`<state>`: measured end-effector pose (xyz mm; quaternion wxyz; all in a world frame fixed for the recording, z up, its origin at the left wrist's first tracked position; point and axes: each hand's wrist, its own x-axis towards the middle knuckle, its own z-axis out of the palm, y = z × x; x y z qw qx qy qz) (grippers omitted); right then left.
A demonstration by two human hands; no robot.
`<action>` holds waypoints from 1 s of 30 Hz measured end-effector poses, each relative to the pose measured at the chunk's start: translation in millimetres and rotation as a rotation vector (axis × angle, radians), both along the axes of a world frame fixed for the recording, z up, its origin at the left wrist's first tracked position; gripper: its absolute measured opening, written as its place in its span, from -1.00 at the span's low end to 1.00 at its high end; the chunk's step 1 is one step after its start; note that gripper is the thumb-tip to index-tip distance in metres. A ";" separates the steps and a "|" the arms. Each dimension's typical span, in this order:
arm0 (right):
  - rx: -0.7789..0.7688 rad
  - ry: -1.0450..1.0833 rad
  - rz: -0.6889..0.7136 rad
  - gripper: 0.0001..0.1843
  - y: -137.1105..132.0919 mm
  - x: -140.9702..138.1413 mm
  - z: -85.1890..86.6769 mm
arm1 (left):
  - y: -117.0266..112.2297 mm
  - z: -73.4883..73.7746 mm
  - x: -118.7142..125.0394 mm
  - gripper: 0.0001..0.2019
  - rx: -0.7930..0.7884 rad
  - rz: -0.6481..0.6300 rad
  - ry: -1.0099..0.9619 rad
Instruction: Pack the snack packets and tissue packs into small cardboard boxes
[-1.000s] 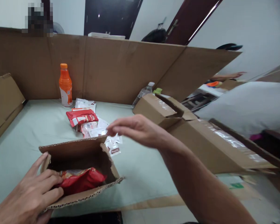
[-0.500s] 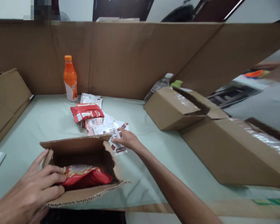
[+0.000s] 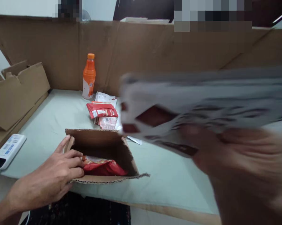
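My left hand (image 3: 53, 170) grips the left side of an open cardboard box (image 3: 94, 137), its fingers over the edge and the thumb side below. Inside the box lies a red snack packet (image 3: 105, 167), touching the fingertips. Raised close to the camera, my right hand (image 3: 244, 159) is closed on a white packet (image 3: 164, 115) with dark brown shapes and lettering, blurred by motion. Behind the box, a pile holds a red packet (image 3: 102, 110), a pink-and-white packet (image 3: 108, 122) and a white packet (image 3: 105, 97).
An orange drink bottle (image 3: 89, 76) stands at the back by the cardboard wall (image 3: 141, 56). Cut cardboard boxes (image 3: 18, 97) are at the left. A white power bank (image 3: 9, 151) with a cable lies at the left edge of the pale green cloth (image 3: 164, 178).
My right hand has lifted the white packet from the pile, up and right, close to the camera. My left hand stays on the box. The view has turned left.
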<state>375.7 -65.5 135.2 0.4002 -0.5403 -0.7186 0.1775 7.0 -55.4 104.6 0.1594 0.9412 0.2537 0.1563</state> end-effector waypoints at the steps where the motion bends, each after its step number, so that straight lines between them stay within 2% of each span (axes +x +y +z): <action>1: 0.030 -0.031 0.057 -0.81 0.8 -20.2 2.7 | 0.2 -0.2 -0.3 -0.79 0.004 0.001 0.007; 2: 0.059 -0.059 0.138 -0.81 3.6 -41.2 3.2 | 0.1 -0.4 -0.7 -0.80 0.007 0.001 0.017; 4: 0.079 -0.174 0.308 -0.67 12.7 -78.0 1.5 | -1.2 -1.7 -2.2 -0.81 0.018 0.007 0.040; 6: 0.050 -0.322 0.394 -0.68 21.3 -98.9 1.8 | -3.2 -4.2 -4.5 -0.81 0.038 0.036 0.055; 8: 0.035 -0.399 0.389 -0.71 25.0 -100.9 7.4 | -5.1 -6.7 -6.9 -0.81 0.059 0.072 0.047; 13: 0.084 -0.443 0.339 -0.72 15.7 -76.4 25.6 | -7.0 -6.6 -6.8 -0.78 0.073 0.055 0.010; 17: -0.169 -0.740 0.420 -0.73 18.5 -93.3 13.8 | -7.6 -3.3 -3.4 -0.76 0.044 0.061 0.024; 20: -0.300 -0.908 0.490 -0.76 32.1 -118.2 0.2 | -8.7 -0.4 -2.0 -0.69 0.111 0.120 0.024; 24: -0.436 -0.915 0.672 -0.72 49.3 -133.1 -4.4 | -10.6 6.2 0.6 -0.43 0.228 0.133 0.071; 30: -0.460 -0.967 0.794 -0.74 44.9 -128.0 -0.6 | -12.8 8.7 4.5 -0.39 0.257 0.131 0.081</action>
